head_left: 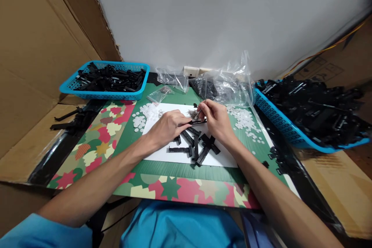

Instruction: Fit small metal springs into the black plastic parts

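Note:
Over the white sheet [158, 159], my left hand [170, 126] is closed on one end of a slim black plastic part [198, 122]. The fingers of my right hand [216, 118] pinch a thin, pale metallic tool [198, 114], its tip close to that part; its exact kind is too small to make out. Just beyond the fingertips lies a pile of tiny metal pieces [192, 113], perhaps springs or screws. Below my hands, several black plastic parts [178, 150] lie loose and overlapping on the sheet.
White discs lie in a left heap [141, 118] and a right heap [244, 118]. Blue baskets of black parts stand at left [101, 95] and right [290, 133]. Clear plastic bags [232, 89] rest at the back by the wall. More black parts [68, 119] lie on cardboard.

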`<state>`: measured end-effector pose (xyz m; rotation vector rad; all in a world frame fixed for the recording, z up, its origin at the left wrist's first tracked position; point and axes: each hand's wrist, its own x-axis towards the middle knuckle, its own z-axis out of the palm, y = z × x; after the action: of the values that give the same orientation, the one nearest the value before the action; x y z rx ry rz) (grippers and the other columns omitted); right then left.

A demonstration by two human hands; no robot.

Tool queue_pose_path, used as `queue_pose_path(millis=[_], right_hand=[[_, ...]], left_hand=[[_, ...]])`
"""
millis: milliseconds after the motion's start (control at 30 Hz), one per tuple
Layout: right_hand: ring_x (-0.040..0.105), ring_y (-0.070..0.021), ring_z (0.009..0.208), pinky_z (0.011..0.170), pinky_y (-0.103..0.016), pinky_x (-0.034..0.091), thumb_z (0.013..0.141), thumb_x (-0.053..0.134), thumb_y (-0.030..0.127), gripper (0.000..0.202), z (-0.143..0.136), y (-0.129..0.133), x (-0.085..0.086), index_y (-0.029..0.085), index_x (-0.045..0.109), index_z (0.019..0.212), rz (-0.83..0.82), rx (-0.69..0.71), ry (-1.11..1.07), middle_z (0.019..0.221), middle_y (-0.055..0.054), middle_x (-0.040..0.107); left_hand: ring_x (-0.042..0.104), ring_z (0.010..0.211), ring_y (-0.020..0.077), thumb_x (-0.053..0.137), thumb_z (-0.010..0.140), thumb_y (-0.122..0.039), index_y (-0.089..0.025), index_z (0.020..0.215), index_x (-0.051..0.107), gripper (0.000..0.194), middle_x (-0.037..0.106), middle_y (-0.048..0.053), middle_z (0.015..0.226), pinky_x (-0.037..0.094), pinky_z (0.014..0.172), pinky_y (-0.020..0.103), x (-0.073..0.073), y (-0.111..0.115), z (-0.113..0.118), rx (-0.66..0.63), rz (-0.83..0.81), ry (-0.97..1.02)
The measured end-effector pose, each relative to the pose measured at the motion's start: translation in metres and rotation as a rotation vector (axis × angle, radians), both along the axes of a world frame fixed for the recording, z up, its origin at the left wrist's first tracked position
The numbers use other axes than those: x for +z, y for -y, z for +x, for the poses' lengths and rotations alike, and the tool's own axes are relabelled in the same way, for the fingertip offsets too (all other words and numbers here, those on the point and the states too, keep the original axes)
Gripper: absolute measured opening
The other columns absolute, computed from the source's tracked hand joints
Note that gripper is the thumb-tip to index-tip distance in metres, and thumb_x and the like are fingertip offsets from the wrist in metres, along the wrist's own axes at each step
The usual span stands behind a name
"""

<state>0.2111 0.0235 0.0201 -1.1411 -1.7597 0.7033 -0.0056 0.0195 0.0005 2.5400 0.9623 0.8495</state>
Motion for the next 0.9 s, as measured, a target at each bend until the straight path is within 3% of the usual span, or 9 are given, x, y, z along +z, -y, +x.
queue_pose_path(millis=[533,900], right_hand=[[0.056,-0.0167,0.064,0.066,-0.030,0.040,0.110,0.052,0.035,0.035,-0.0054,-0.0041,0.0004,0.021,0.062,0.080,0.037,0.060,0.140,0.068,0.000,0.062],[0.050,-0.0154,0.061,0.065,-0.030,0.038,0.111,0.050,0.034,0.034,-0.0073,0.0028,0.0018,0.021,0.060,0.081,0.101,0.043,0.197,0.068,0.001,0.059]], left_hand=[[0.068,0.096,0.0243,0.062,0.106,-0.021,-0.018,0.095,0.077,0.019,0.079,0.008,0.096,0.052,0.083,0.036,0.0026,0.0026,0.0002,-0.037,0.050,-0.081],[0.067,0.087,0.0214,0.060,0.108,-0.023,-0.017,0.087,0.076,0.027,0.074,0.007,0.087,0.049,0.079,0.034,0.0063,0.0041,0.0003,-0.011,0.012,-0.080]])
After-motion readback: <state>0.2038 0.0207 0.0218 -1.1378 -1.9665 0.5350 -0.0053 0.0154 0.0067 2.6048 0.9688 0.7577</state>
